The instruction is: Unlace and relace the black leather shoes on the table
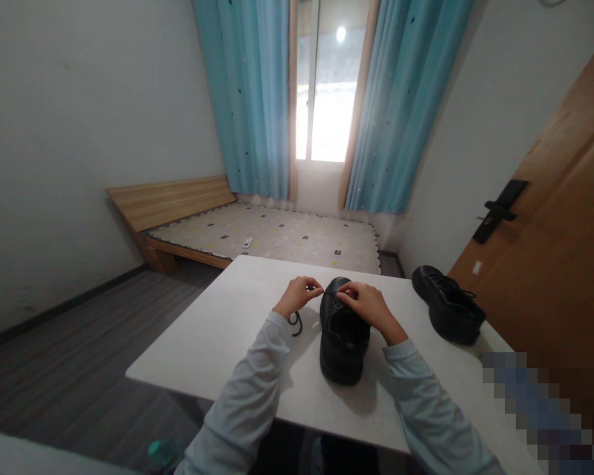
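One black shoe (344, 353) is standing on the white worktop (212, 330). At its ten o'clock, the left hand (299, 295) is pinching a dark lace (300, 324); at one, the right hand (367, 303) is touching the lacing, its grip unclear. Another shoe (450, 310) is standing towards three o'clock.

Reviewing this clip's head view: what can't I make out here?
All in the head view:
- What the right hand pinches, if anything: hidden by its own fingers.
- The depths of the near shoe: lost in shadow.
- Markings on the small white object on the bed: too small.
- The whole green item: cut off by the bottom edge.
- The lower right corner: covered by pixelation.
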A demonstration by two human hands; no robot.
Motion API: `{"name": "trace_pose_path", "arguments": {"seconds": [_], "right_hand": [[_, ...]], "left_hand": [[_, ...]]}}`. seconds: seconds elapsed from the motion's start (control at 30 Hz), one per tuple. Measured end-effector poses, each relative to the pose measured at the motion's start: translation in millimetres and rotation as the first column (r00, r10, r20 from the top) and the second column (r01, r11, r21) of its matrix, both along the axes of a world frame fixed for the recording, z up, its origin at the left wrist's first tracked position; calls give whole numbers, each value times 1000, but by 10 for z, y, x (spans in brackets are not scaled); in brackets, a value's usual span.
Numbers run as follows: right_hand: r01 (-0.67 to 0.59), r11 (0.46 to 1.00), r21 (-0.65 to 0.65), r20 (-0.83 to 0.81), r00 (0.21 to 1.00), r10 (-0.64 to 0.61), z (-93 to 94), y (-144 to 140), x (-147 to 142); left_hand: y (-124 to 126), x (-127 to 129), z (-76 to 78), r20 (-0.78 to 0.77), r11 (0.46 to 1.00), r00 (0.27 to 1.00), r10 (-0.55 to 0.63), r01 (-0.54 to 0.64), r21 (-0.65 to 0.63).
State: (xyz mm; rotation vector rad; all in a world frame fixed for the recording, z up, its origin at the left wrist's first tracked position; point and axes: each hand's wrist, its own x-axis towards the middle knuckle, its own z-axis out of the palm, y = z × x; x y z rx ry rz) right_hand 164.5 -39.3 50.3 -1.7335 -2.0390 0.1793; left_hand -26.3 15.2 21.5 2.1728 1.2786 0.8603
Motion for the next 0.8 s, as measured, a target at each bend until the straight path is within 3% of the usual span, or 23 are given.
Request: {"name": "trace_pose_path", "arguments": {"seconds": [0.3, 0.6, 0.8], "right_hand": [[12, 1000, 8, 64, 998, -13, -8, 8, -29], [32, 998, 57, 279, 959, -47, 29, -19, -168], [51, 992, 113, 346, 934, -87, 25, -42, -234]], "left_hand": [[-32, 100, -10, 13, 1000, 1000, -7, 7, 14], [-66, 154, -36, 74, 995, 996, 49, -55, 83], [-92, 162, -6, 104, 997, 992, 68, -71, 22]]}}
